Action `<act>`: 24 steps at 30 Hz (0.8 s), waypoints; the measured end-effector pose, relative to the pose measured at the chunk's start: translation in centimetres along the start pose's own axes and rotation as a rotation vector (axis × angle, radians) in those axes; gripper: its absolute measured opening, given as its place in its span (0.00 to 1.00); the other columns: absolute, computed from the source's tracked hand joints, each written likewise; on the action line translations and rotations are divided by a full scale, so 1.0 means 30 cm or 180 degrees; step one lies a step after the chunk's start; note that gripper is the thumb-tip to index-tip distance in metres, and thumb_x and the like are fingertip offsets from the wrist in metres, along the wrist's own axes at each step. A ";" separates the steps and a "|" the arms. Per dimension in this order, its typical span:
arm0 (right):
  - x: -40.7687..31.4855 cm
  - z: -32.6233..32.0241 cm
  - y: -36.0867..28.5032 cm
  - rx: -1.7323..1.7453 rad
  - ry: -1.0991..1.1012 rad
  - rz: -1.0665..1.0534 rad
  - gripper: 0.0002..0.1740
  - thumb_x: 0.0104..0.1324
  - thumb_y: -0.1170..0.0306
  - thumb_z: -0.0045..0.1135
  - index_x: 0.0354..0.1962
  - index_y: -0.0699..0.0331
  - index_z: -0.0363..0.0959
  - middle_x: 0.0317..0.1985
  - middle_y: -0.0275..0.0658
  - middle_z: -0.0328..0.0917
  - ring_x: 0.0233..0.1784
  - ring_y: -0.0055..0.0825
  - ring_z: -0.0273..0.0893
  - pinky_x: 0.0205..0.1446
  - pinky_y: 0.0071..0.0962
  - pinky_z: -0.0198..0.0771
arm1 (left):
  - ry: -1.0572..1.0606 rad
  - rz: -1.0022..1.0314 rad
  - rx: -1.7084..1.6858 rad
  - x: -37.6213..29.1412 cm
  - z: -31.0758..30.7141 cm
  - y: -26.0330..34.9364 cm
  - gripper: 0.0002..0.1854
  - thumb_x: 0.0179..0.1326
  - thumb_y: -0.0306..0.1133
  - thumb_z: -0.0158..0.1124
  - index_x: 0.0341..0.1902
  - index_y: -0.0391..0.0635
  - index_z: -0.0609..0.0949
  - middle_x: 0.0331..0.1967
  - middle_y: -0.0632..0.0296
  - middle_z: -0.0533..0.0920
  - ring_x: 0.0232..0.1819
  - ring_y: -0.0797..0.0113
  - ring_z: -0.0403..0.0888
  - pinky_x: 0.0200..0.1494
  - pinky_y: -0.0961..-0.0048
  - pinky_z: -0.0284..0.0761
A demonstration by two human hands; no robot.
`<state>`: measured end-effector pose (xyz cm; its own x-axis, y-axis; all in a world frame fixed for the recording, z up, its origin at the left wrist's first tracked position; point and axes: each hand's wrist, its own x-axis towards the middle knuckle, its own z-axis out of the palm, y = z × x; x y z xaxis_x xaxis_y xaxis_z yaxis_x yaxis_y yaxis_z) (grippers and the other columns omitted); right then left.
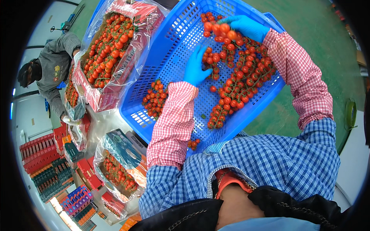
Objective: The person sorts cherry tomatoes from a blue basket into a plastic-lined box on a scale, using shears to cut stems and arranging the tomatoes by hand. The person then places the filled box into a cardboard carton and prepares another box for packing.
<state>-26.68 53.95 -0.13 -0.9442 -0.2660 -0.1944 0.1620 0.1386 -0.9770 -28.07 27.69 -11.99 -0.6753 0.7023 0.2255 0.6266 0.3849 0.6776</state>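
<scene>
A large blue perforated plastic crate (176, 72) stands before me with bunches of red cherry tomatoes on the vine (242, 78) piled along its right side. My right hand (248, 27), in a blue glove, holds a blurred tomato bunch (221, 30) near the crate's far end. Inside the crate, my left hand (196, 68), gloved too, has its fingers apart beside a smaller bunch (213, 57); whether it touches the fruit is unclear. Another bunch (156, 98) lies to the left, partly behind my left sleeve. Some loose tomatoes (193, 143) rest at the near end.
Left of the crate, a red cardboard box (101, 99) lined with clear film holds vine tomatoes. A green-and-orange box (124, 153) of tomatoes sits nearer on the metal table (99, 118). A person (55, 60) handles another box beyond. Stacked cartons (40, 153) stand far left.
</scene>
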 end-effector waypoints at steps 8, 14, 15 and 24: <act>-0.029 0.014 -0.050 0.2107 0.0214 -0.0131 0.23 0.63 0.64 0.42 0.54 0.66 0.64 0.48 0.39 0.72 0.48 0.27 0.72 0.51 0.26 0.67 | -0.0633 -0.0966 -0.1110 0.136 -0.029 -0.059 0.24 0.51 0.36 0.65 0.53 0.46 0.73 0.44 0.58 0.78 0.44 0.60 0.78 0.47 0.68 0.74; -0.025 -0.016 -0.020 0.2731 -0.0478 -0.0951 0.23 0.65 0.63 0.41 0.55 0.65 0.62 0.50 0.42 0.71 0.50 0.32 0.71 0.53 0.32 0.67 | 0.0518 -0.1364 -0.4997 -0.067 -0.123 -0.056 0.29 0.60 0.53 0.50 0.59 0.46 0.66 0.54 0.58 0.72 0.55 0.57 0.71 0.55 0.52 0.67; -0.028 -0.024 -0.015 0.3019 -0.0889 -0.1059 0.23 0.65 0.62 0.41 0.55 0.64 0.62 0.50 0.44 0.71 0.51 0.37 0.71 0.54 0.38 0.67 | 0.0547 -0.1418 -0.5277 -0.100 -0.143 -0.028 0.30 0.60 0.54 0.50 0.59 0.47 0.65 0.53 0.58 0.72 0.55 0.56 0.71 0.55 0.50 0.67; -0.153 -0.033 0.053 0.2330 -0.0653 -0.0135 0.26 0.65 0.57 0.41 0.54 0.67 0.63 0.48 0.44 0.72 0.45 0.34 0.73 0.48 0.32 0.68 | 0.1043 -0.0680 -0.2927 -0.221 -0.644 0.233 0.32 0.50 0.31 0.63 0.61 0.47 0.64 0.38 0.60 0.76 0.35 0.67 0.76 0.35 0.73 0.75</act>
<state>-22.37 56.33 -0.71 -0.8932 -0.4389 -0.0980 0.3433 -0.5248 -0.7789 -26.72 14.15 4.77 -0.8994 0.4192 0.1239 0.0284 -0.2267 0.9736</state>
